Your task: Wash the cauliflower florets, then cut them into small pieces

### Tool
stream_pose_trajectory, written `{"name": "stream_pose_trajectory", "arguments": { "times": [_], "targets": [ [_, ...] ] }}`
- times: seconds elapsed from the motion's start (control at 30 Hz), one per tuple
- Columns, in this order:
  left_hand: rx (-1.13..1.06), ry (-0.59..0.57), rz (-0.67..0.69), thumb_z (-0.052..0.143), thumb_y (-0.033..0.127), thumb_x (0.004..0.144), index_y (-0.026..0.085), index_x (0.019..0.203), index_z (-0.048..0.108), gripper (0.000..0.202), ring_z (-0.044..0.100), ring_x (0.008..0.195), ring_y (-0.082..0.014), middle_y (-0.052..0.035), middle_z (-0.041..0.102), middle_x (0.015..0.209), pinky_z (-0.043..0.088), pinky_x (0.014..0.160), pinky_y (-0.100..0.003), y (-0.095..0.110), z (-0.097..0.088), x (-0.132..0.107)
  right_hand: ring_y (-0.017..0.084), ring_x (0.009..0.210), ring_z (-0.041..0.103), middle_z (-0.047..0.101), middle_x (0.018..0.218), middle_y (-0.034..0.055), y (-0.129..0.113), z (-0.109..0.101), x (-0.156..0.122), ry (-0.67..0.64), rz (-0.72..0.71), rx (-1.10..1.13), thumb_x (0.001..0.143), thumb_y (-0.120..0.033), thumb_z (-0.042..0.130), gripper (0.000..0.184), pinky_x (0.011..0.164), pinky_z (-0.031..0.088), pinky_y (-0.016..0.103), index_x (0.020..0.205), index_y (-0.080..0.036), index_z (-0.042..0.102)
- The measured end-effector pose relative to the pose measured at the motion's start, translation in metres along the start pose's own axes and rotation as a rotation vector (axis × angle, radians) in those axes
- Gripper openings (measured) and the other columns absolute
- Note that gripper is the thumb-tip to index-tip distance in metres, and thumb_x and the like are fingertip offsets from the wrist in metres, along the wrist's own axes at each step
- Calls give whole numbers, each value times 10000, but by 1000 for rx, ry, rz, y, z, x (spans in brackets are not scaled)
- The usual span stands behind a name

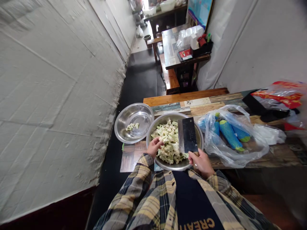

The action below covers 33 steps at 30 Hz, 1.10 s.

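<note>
A metal bowl (pixel 199 137) full of cauliflower florets (pixel 168 134) stands on the table in front of me. My right hand (pixel 201 163) is closed around the handle of a cleaver (pixel 190 135), whose broad dark blade lies over the right part of the bowl. At the bowl's left side, my left hand (pixel 154 147) pinches a piece of cauliflower (pixel 161 140) between thumb and fingers, above the heap. To the left sits a second metal bowl (pixel 145 127) with a few florets (pixel 132 126) in it.
Right of the bowls lies a clear plastic bag (pixel 216 151) with blue netted produce (pixel 227 131). Red-and-clear packaging (pixel 280 95) rests at the far right. A wooden bench (pixel 187 95) runs along the far table edge, and a white wall (pixel 59 95) rises at left. Another table (pixel 170 48) stands beyond.
</note>
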<state>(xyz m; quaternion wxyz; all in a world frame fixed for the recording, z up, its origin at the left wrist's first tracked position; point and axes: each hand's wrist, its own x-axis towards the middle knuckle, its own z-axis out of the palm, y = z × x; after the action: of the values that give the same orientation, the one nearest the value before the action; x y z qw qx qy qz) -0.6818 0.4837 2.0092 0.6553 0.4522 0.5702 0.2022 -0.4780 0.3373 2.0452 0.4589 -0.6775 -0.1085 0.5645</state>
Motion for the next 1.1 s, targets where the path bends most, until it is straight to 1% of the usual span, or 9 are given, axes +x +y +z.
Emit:
{"name": "stream_pose_trajectory", "arguments": {
  "times": [0.13, 0.33, 0.53, 0.63, 0.7, 0.8, 0.93, 1.03, 1.1],
  "targets": [
    [-351, 80, -124, 785, 302, 576, 157, 837, 600, 351, 593, 632, -123, -15, 629, 733, 390, 521, -200, 12, -18, -9, 130, 427, 541, 616, 553, -23, 3, 0, 1, 11, 8, 2, 669, -506, 695, 347, 419, 406, 243, 716, -206, 527],
    [-505, 325, -34, 652, 225, 684, 177, 821, 584, 160, 564, 595, -85, -9, 636, 747, 425, 520, -185, 38, -70, -4, 129, 429, 537, 618, 557, -27, 4, 4, 0, -22, 23, -6, 654, -492, 704, 336, 418, 405, 243, 713, -209, 533],
    [-492, 594, 105, 640, 185, 715, 221, 991, 505, 309, 599, 670, -101, 21, 608, 794, 482, 626, -224, 33, -103, 6, 124, 431, 534, 613, 560, -25, 3, 6, -3, -7, 32, 10, 657, -458, 716, 316, 413, 408, 238, 717, -208, 532],
    [-221, 665, 66, 669, 197, 696, 215, 1033, 528, 366, 584, 658, -115, 28, 571, 752, 477, 620, -240, 16, -100, 6, 119, 431, 529, 613, 563, -28, 3, 6, -5, 9, 28, -8, 659, -454, 719, 314, 421, 417, 238, 722, -207, 537],
    [81, 517, 93, 683, 203, 679, 194, 950, 612, 280, 572, 668, -133, 3, 578, 751, 472, 633, -254, 3, -86, 1, 119, 431, 530, 616, 566, -27, 4, 7, -5, 5, 35, -19, 663, -455, 717, 313, 422, 420, 240, 729, -206, 541],
    [558, 139, 276, 640, 152, 701, 203, 855, 701, 174, 575, 800, -179, -53, 615, 879, 473, 773, -309, -9, -56, -7, 122, 425, 534, 615, 560, -25, 5, 9, -6, -12, 39, -23, 667, -460, 713, 315, 413, 416, 239, 730, -204, 541],
    [1112, -212, 429, 509, 69, 775, 258, 1074, 691, 398, 517, 1003, -229, -88, 600, 1115, 408, 923, -363, -5, -24, -10, 124, 425, 544, 616, 563, -28, 7, 13, -7, -30, 27, -42, 665, -471, 713, 329, 409, 419, 236, 742, -201, 542],
    [1357, -322, 411, 526, 80, 771, 258, 1080, 675, 387, 494, 1009, -244, -98, 566, 1139, 411, 889, -377, -1, -18, -8, 125, 424, 546, 615, 568, -28, 9, 15, -9, -49, 17, -56, 663, -485, 710, 343, 405, 422, 237, 739, -199, 536],
    [1351, -277, 394, 528, 84, 768, 229, 971, 684, 295, 500, 991, -240, -104, 552, 1083, 423, 851, -369, -2, -21, -7, 124, 419, 545, 613, 567, -29, 9, 15, -10, -55, 7, -66, 669, -484, 703, 340, 399, 419, 234, 739, -198, 532]
  ]
}}
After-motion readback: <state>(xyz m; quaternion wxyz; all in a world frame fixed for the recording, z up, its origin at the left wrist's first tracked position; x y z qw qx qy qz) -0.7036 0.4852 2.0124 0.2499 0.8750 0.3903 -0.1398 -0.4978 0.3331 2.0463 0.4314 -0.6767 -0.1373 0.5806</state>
